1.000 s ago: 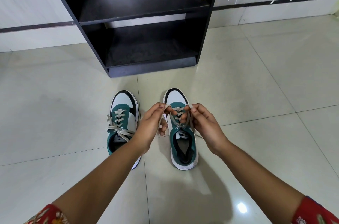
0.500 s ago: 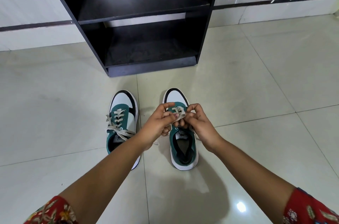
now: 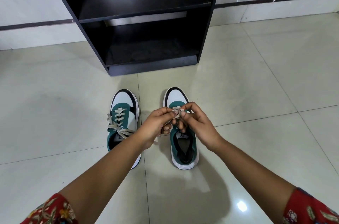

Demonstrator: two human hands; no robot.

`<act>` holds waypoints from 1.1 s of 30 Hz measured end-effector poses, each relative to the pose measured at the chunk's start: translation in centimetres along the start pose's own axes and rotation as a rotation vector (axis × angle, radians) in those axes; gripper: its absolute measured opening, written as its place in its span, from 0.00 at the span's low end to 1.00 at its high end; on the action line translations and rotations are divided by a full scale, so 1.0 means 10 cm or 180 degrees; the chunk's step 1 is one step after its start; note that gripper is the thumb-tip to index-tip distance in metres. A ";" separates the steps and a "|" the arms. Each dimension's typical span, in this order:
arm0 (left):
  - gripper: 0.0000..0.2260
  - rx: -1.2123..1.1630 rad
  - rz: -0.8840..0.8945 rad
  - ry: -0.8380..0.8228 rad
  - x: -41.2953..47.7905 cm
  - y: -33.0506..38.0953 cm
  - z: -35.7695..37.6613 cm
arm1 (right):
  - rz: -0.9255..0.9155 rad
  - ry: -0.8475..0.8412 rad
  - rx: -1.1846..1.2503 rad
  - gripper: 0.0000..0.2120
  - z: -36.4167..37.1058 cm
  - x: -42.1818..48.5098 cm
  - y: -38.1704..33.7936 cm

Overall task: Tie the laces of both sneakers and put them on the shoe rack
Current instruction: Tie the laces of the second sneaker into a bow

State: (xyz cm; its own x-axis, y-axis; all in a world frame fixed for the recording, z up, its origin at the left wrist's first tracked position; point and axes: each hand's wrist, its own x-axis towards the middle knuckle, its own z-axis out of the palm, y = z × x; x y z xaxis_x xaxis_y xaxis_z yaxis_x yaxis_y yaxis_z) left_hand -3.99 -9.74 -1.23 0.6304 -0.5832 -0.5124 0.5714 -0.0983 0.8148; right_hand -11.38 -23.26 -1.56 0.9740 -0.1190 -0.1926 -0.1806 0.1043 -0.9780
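At the far left, a red floral sleeve (image 3: 49, 211) covers the upper part of the left arm; that arm reaches forward across the heel of the left sneaker (image 3: 123, 123), which stands on the pale tiled floor (image 3: 55, 113) with its toe toward the shoe rack (image 3: 143, 22) and its long axis running from the person to the rack; its grey laces (image 3: 117, 128) lie in a bow over the tongue, the loose ends spread to either side, and no hand touches them.

Just beside it, with a strip of floor between, stands the right sneaker (image 3: 181, 132), parallel to the first, toe likewise toward the rack and heel opening toward the person; both shoes rest on the floor in front of the rack, near its base and not on any shelf.

The left hand (image 3: 156, 126) is raised over the inner side of the right sneaker, thumb and forefinger pressed together on the right sneaker's lace (image 3: 177, 113); the other fingers are curled under.

The right hand (image 3: 196, 124) meets it from the opposite side, its thumb and forefinger also pinching that lace; the two pinches nearly touch above the upper eyelets, so the lace is bunched directly between the fingertips, above the shoe's midline; the shape of the knot is hidden by the fingers.

The right arm ends in a matching red sleeve (image 3: 310, 209) at the far right.
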 end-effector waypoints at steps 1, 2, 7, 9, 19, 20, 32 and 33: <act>0.04 0.0009 0.0070 0.0048 -0.01 -0.01 0.00 | 0.0129 0.0116 0.0128 0.02 0.00 0.02 0.00; 0.04 0.0142 0.0228 0.0115 -0.02 -0.01 0.00 | 0.0277 0.0248 0.0311 0.02 0.00 0.04 -0.01; 0.05 0.3426 0.2009 0.0634 -0.09 -0.03 -0.04 | 0.0812 0.0463 0.0815 0.03 -0.05 0.13 -0.02; 0.07 0.4194 0.2671 0.0670 -0.12 -0.02 -0.04 | 0.0917 0.0362 0.0772 0.04 -0.07 0.15 -0.02; 0.04 0.4778 0.3032 0.0599 -0.09 0.06 0.05 | 0.1067 0.0095 0.0803 0.13 -0.11 0.15 -0.07; 0.02 0.4211 0.2339 0.0675 -0.09 0.07 0.09 | 0.1049 0.0196 0.0677 0.15 -0.10 0.14 -0.08; 0.12 0.0333 -0.0210 0.0688 0.04 0.09 0.09 | -0.0672 0.0326 -0.2812 0.17 -0.21 0.00 0.02; 0.12 0.0252 -0.0191 0.0692 0.04 0.08 0.11 | -0.0710 0.0357 -0.2773 0.14 -0.21 -0.01 0.00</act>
State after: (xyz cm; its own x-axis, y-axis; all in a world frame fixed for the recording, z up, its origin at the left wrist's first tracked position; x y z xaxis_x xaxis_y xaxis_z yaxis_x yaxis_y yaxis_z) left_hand -3.86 -10.90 -0.47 0.6997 -0.3879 -0.6000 0.5737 -0.1954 0.7954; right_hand -11.76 -25.32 -1.75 0.9880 -0.1470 0.0466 -0.0729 -0.7115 -0.6989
